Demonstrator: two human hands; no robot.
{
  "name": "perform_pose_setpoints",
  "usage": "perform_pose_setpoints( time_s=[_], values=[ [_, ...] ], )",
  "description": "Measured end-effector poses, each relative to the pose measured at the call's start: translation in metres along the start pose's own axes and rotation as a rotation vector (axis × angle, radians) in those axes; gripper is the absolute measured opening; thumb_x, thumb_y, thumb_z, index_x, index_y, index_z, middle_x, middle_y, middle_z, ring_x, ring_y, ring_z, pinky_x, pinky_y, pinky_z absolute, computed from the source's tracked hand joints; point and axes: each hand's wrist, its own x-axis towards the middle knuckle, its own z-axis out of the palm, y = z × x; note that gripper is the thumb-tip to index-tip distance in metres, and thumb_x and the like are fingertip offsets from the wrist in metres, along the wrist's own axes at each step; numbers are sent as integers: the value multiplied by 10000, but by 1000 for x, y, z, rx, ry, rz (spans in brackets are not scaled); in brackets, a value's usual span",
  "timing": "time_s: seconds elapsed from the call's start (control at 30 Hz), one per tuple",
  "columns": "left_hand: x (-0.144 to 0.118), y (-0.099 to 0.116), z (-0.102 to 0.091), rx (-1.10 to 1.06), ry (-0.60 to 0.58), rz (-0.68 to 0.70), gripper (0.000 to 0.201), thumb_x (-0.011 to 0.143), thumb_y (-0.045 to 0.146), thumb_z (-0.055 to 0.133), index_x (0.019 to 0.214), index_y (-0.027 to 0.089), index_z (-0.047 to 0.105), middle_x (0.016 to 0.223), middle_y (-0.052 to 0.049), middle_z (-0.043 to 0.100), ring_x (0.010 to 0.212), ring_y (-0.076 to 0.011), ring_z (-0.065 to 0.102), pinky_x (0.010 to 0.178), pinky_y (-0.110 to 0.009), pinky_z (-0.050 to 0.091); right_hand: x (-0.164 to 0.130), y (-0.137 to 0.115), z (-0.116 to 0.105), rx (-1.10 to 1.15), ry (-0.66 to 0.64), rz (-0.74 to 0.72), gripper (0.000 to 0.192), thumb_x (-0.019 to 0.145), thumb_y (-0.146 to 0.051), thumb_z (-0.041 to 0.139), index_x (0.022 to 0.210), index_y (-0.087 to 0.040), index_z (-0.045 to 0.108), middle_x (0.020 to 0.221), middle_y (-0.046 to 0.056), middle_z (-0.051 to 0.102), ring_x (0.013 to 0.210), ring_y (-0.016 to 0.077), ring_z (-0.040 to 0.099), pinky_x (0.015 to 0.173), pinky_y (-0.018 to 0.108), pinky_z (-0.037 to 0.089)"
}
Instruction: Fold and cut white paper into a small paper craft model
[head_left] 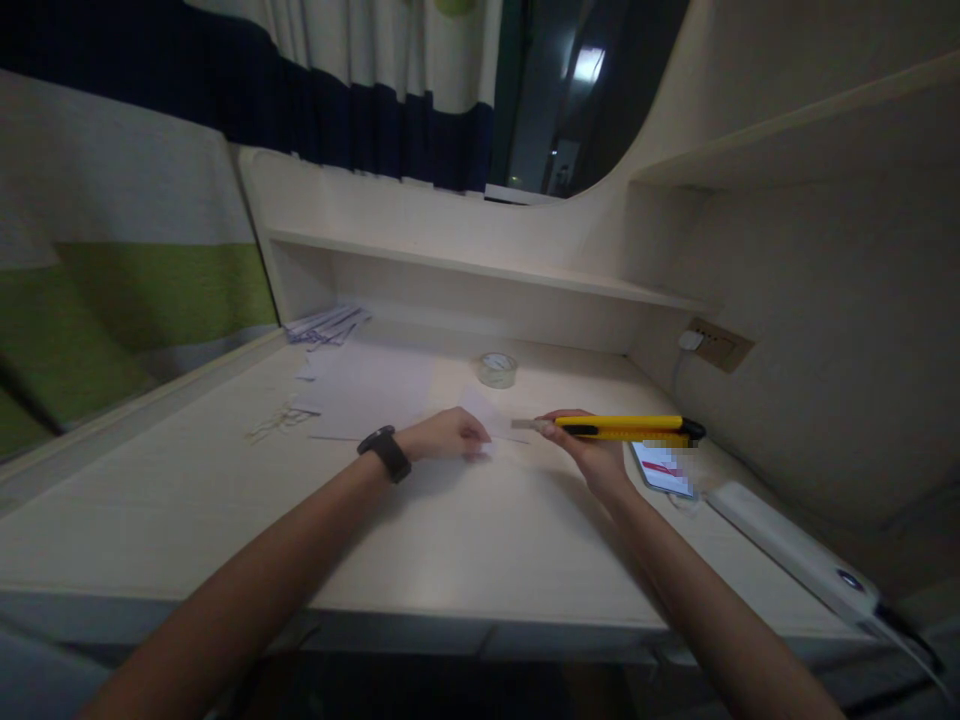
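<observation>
In my right hand (589, 445) is a yellow box cutter (622, 428) with black parts. It is held level, its blade end pointing left toward my other hand. My left hand (450, 436), with a dark watch (385, 450) on the wrist, has its fingers pinched on a small white piece of paper (484, 406); the fingertips are slightly blurred. Behind my left hand lie larger white sheets of paper (375, 385). A roll of clear tape (497, 370) rests on the desk just beyond both hands.
Folded paper strips (328, 325) lie at the back left, with a small tangle of string-like pieces (281, 420) nearer. A lit phone (664, 468) and a long white power strip (795, 550) are on the right. A shelf (480, 265) spans the back, below a curtain (360, 100).
</observation>
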Motion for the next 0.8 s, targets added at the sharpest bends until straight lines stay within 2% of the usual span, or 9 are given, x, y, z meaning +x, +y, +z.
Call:
perform_pose_setpoints(
  time_s=[0.13, 0.23, 0.33, 0.53, 0.67, 0.8],
  values=[
    [-2, 0, 1, 1, 13, -68, 281, 717, 244, 591, 931, 82, 672, 714, -82, 681, 585, -142, 570, 552, -230, 397, 3, 11, 1, 55, 63, 60, 352, 626, -431, 742, 836, -159, 668, 798, 64, 683, 731, 212, 640, 713, 368, 544],
    [0, -5, 0, 23, 106, -95, 342, 702, 226, 585, 1003, 76, 643, 760, -88, 680, 616, -155, 579, 577, -245, 406, 4, 14, 3, 189, 116, 111, 368, 600, -426, 763, 822, -154, 651, 774, 56, 681, 695, 203, 649, 699, 372, 566],
    [3, -13, 0, 42, 216, -95, 313, 688, 242, 605, 949, 75, 648, 814, -103, 676, 696, -176, 583, 637, -266, 411, 5, 17, 4, 296, 144, 162, 383, 575, -413, 784, 806, -143, 641, 783, 64, 685, 688, 206, 660, 701, 377, 580],
    [2, -10, -1, -151, 257, -133, 256, 731, 307, 575, 783, 69, 651, 639, -72, 619, 594, -152, 531, 584, -273, 388, 5, 21, 2, 319, 113, 203, 359, 630, -411, 754, 824, -131, 641, 800, 91, 698, 710, 228, 677, 692, 378, 587],
    [6, -4, -5, -207, 176, -177, 252, 698, 269, 580, 802, 54, 659, 623, -55, 609, 535, -125, 494, 533, -253, 364, 6, 18, 2, 340, 166, 193, 346, 652, -409, 740, 816, -122, 635, 771, 96, 701, 672, 219, 680, 670, 358, 591],
    [18, -4, -9, -39, 31, -81, 207, 654, 196, 595, 797, 85, 697, 729, -69, 683, 633, -150, 569, 590, -240, 397, 9, 21, 0, 335, 250, 197, 374, 631, -414, 753, 814, -108, 638, 763, 100, 703, 634, 206, 677, 642, 333, 593]
  ],
)
